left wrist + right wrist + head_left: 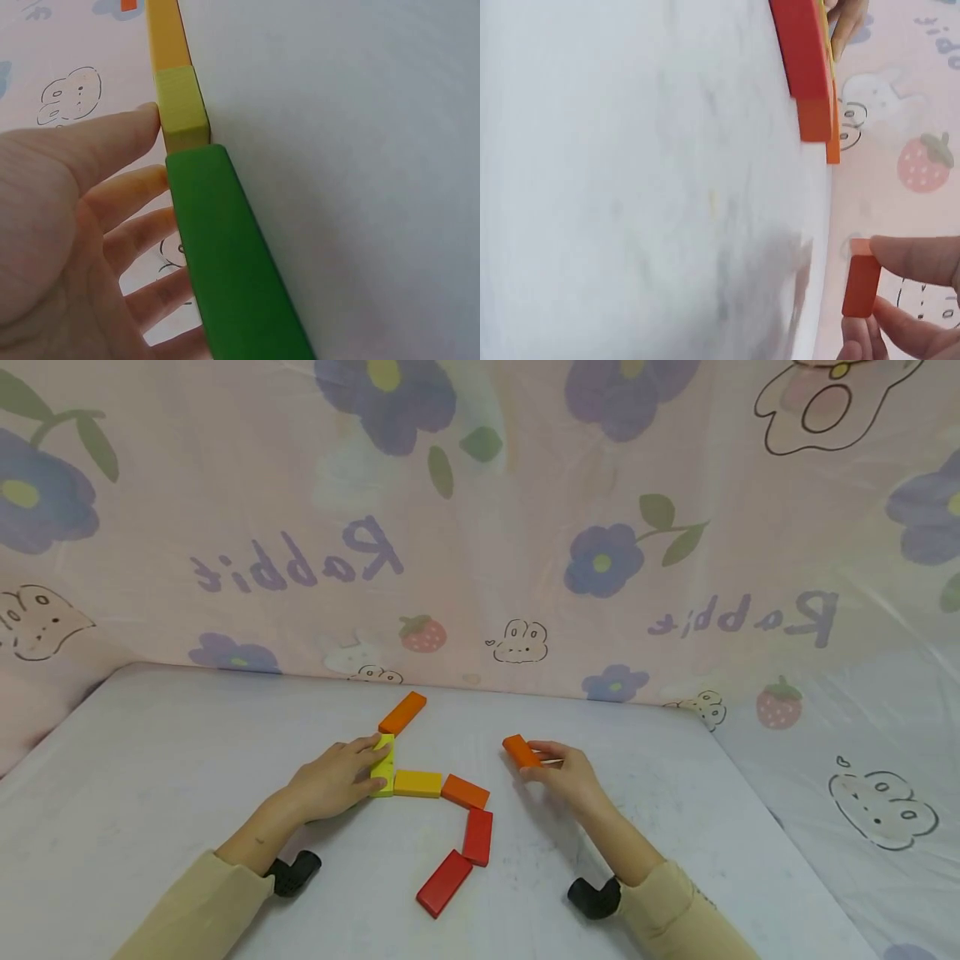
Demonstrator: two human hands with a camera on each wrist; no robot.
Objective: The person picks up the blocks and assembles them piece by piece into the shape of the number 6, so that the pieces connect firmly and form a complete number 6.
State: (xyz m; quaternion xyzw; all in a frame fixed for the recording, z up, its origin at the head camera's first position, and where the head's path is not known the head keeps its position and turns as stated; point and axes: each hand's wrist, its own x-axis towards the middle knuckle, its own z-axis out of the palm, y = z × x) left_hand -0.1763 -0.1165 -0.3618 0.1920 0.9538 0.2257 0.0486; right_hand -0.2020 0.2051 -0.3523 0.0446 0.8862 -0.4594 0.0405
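A yellow-green block (383, 767) lies at the left end of a chain of wooden blocks, and my left hand (330, 783) rests over it. Its thumb is near one end and a finger near the other. Close under this hand the left wrist view shows a green block (229, 247); the palm hides it in the head view. The left thumb (124, 139) lies straight at the edge of the yellow-green block, while the other fingers pass behind the green one. To the right of the chain, my right hand (568, 777) pinches an orange block (862, 286) between thumb and fingers.
From the yellow-green block the chain bends through a yellow block (418, 783), an orange one (466, 792) and two red blocks (477, 837). Another orange block (402, 713) lies beyond, near the back edge. A printed curtain (480, 568) hangs behind the white table (187, 743).
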